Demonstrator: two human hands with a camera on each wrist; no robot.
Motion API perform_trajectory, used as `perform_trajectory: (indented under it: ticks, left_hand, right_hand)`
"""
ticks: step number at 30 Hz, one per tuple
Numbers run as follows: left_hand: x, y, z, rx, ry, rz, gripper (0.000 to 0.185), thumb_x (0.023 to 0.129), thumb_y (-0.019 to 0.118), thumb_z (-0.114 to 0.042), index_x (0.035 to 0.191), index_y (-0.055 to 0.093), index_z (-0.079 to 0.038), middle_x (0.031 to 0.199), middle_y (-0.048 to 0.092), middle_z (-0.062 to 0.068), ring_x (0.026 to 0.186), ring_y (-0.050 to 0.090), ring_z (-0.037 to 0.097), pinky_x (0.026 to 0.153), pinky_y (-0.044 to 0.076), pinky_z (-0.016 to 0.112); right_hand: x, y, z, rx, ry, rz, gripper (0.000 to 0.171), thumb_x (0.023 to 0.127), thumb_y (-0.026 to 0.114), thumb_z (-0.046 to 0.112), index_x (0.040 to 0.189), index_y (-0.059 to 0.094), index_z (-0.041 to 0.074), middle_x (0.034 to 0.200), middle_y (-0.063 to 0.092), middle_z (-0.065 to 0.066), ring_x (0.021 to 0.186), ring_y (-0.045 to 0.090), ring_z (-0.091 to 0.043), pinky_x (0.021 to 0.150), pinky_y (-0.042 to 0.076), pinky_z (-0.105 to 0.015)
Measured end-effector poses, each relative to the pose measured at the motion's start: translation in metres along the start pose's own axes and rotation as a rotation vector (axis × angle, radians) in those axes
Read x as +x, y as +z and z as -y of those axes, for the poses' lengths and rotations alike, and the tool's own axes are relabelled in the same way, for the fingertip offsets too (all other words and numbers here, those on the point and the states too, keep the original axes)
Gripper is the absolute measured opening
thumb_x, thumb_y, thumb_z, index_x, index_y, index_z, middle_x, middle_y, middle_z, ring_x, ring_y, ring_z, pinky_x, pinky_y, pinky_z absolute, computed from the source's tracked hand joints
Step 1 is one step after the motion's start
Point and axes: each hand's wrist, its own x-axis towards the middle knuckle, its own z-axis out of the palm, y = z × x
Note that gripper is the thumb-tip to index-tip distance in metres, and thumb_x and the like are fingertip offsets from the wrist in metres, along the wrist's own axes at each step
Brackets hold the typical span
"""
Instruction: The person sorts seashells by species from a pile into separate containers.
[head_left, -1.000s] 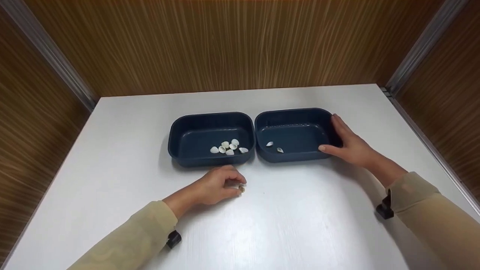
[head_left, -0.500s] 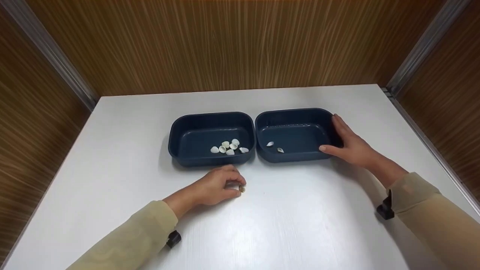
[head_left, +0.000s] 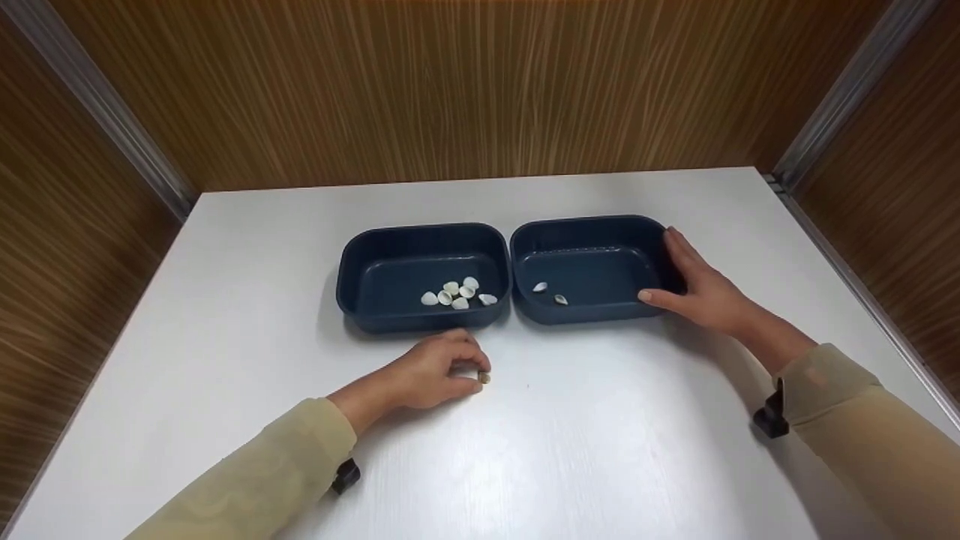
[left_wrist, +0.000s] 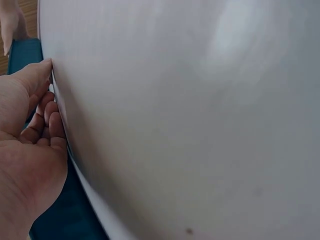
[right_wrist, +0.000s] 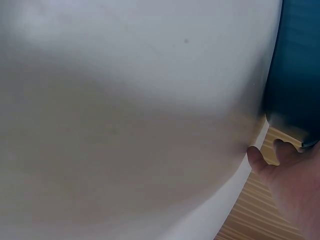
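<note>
My left hand [head_left: 431, 371] is low over the white table, in front of the left blue bin [head_left: 420, 324]. Its thumb and fingertips pinch a small brownish shell [head_left: 484, 378], mostly covered by the fingers. In the left wrist view the other fingers of that hand [left_wrist: 37, 130] are curled. Several white clam shells [head_left: 460, 292] lie inside the left bin, toward its front right. Two small pointed shells [head_left: 561, 300] lie in the right blue bin [head_left: 589, 313]. My right hand [head_left: 701, 292] rests at that bin's right end, thumb straight toward the front rim, fingers extended along the outer side.
Both bins stand side by side, almost touching, on the white table [head_left: 585, 435]. A wood-grain panel [head_left: 480, 90] rises behind the table's back edge, with similar panels left and right. A black wrist device [head_left: 771, 417] sits under the right sleeve.
Almost nothing differs. Both hands keep their places, the left still pinching the small shell and the right still resting at the bin.
</note>
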Motion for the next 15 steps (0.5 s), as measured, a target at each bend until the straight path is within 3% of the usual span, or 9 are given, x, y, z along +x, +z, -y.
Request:
perform_trajectory:
  ticks: [6, 15]
  left_hand:
    - [0.0011, -0.0004, 0.002, -0.017, 0.035, -0.005, 0.013, 0.091, 0.075, -0.007, 0.104, 0.079, -0.01, 0.109, 0.065, 0.001, 0.106, 0.061, 0.019, 0.098, 0.049, 0.032]
    - [0.001, -0.0001, 0.0007, -0.018, 0.032, -0.013, 0.012, 0.093, 0.075, -0.008, 0.104, 0.079, -0.01, 0.108, 0.065, 0.001, 0.105, 0.061, 0.02, 0.099, 0.049, 0.033]
  right_hand:
    - [0.0004, 0.0008, -0.0017, 0.004, -0.022, -0.009, 0.112, 0.099, 0.07, 0.052, 0.171, -0.007, 0.014, 0.178, -0.011, -0.009, 0.162, -0.003, -0.04, 0.125, 0.01, -0.07]
    - [0.0005, 0.0007, -0.0028, 0.005, -0.017, -0.01, 0.112, 0.099, 0.07, 0.053, 0.171, -0.006, 0.015, 0.178, -0.011, -0.008, 0.162, -0.003, -0.04, 0.125, 0.01, -0.07]
